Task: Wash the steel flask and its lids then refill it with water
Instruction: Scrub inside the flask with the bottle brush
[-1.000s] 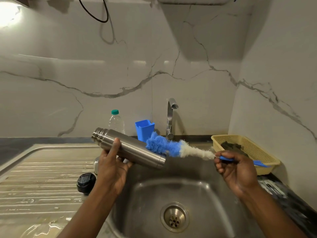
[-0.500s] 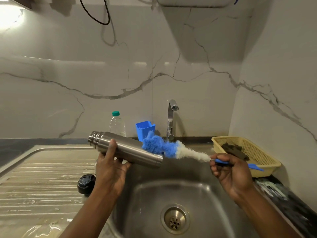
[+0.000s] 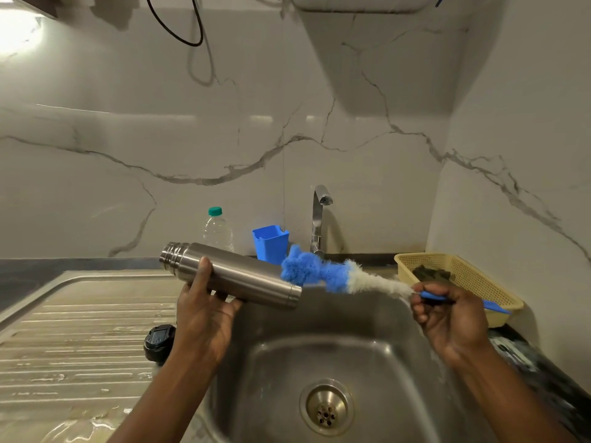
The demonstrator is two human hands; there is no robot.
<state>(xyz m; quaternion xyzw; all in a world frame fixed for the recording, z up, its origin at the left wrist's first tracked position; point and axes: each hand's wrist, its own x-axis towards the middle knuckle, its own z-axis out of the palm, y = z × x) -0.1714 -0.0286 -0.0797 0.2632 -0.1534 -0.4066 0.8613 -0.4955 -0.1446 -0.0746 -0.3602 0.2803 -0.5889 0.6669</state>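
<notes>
My left hand (image 3: 204, 311) grips the steel flask (image 3: 236, 274) from below and holds it nearly level over the sink's left rim, its threaded neck pointing left. My right hand (image 3: 447, 314) holds the blue handle of a bottle brush (image 3: 323, 273). The brush's blue and white head lies against the flask's right end and upper side. A black lid (image 3: 159, 343) stands on the wet draining board (image 3: 73, 330), partly behind my left forearm. The tap (image 3: 319, 215) rises behind the sink (image 3: 319, 362), with no water running from it.
A clear plastic bottle with a green cap (image 3: 217, 230) and a blue plastic cup (image 3: 271, 243) stand at the back wall. A yellow basket (image 3: 463, 279) with a dark scrubber sits on the right counter. Marble walls close in behind and on the right.
The brush head has slid a little along the flask's right end. Both hands and the flask keep nearly the same place over the sink.
</notes>
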